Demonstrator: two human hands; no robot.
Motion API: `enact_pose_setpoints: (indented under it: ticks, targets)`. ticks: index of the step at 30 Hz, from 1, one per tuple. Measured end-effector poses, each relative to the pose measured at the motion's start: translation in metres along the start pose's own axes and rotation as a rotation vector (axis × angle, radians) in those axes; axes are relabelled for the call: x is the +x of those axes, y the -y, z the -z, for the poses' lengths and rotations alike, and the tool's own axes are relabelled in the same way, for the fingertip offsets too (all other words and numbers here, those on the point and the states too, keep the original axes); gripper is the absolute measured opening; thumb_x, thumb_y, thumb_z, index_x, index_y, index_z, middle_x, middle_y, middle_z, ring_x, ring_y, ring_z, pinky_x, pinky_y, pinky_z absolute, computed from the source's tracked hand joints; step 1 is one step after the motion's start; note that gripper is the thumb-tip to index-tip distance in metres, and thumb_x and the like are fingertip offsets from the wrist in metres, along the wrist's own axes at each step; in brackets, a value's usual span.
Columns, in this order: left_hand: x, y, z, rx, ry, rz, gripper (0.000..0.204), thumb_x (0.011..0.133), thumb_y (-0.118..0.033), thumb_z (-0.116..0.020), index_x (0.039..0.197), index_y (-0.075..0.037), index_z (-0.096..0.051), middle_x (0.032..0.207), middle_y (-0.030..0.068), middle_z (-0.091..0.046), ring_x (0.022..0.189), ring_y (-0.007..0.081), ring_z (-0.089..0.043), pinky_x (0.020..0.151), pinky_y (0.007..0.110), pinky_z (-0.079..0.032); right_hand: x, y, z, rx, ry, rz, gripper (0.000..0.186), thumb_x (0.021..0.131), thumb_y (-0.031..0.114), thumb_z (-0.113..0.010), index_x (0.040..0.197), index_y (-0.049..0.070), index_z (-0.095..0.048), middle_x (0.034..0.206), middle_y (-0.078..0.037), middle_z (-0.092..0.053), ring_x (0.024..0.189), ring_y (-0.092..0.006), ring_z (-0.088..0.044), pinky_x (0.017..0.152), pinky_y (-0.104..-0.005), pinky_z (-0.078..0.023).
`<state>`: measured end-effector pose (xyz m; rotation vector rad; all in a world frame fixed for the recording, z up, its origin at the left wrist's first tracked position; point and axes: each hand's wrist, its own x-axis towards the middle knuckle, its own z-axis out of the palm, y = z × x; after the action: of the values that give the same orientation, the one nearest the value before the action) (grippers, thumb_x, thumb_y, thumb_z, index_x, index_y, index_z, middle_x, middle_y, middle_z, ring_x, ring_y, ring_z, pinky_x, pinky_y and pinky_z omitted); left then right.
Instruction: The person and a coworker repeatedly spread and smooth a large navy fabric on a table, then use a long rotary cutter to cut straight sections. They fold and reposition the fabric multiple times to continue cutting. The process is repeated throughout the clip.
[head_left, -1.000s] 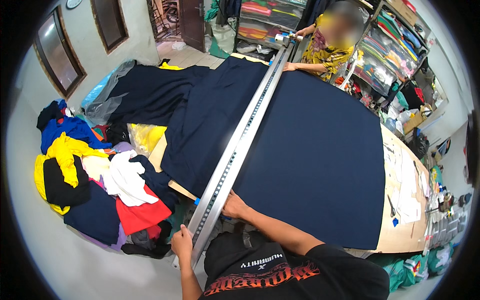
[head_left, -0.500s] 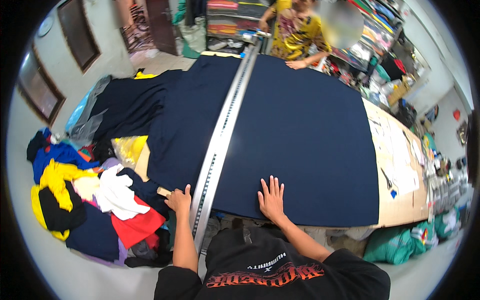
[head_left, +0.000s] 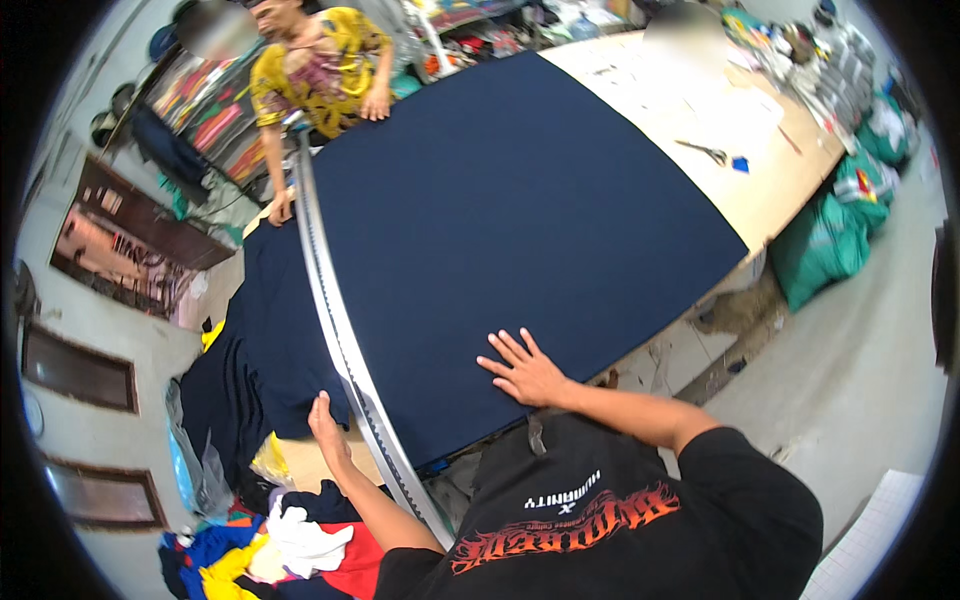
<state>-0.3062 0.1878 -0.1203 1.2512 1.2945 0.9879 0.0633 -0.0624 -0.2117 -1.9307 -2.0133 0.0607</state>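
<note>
A wide sheet of dark navy fabric [head_left: 480,240] lies spread over the table. My right hand [head_left: 525,372] rests flat on its near part, fingers spread. A long metal rail [head_left: 335,325] with a toothed dark strip crosses the fabric from the far left to beside my left forearm. Left of the rail, my left hand [head_left: 327,425] is at the fabric's near edge, seen side-on with fingers stretched out close together; it holds nothing I can make out. More navy fabric [head_left: 275,320] lies past the rail, bunched into folds farther left.
Across the table a person [head_left: 325,65] in a yellow patterned top has both hands at the fabric, either side of the rail. Scissors [head_left: 703,152] and a small blue piece [head_left: 740,165] lie on the bare tabletop [head_left: 790,190]. Coloured cloths [head_left: 300,535] are heaped at lower left; green sacks [head_left: 825,250] stand right.
My view has turned to the right, so the rail and cloth heap appear swung round. My right hand stays flat on the fabric. The other person's hand now reaches the fabric left of the rail.
</note>
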Motion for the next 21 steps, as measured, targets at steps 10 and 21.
enact_pose_setpoints:
  ticks: [10,21]
  targets:
    - [-0.210,-0.155,-0.325,0.144,0.826,-0.188,0.037,0.102,-0.018,-0.066,0.074,-0.011,-0.042,0.074,-0.0066,-0.036,0.070,0.0075,-0.033,0.060,0.029,-0.028,-0.095,-0.182,0.088,0.035,0.025,-0.338,0.054,0.111,0.039,-0.045,0.163,0.023,-0.039,0.172,-0.020,-0.024,0.162,-0.0375,-0.013,0.129,-0.0625,-0.007]
    - [-0.262,-0.107,-0.563,0.239,1.406,-0.064,0.033,0.108,-0.028,-0.056,0.094,-0.001,-0.068,0.085,0.0065,-0.071,0.078,0.0160,-0.065,0.075,0.038,-0.053,-0.091,-0.288,0.266,1.606,-0.152,-0.608,0.058,0.108,0.044,-0.057,0.149,0.003,-0.052,0.125,-0.015,-0.070,0.112,-0.0230,-0.069,0.104,-0.0401,-0.053]
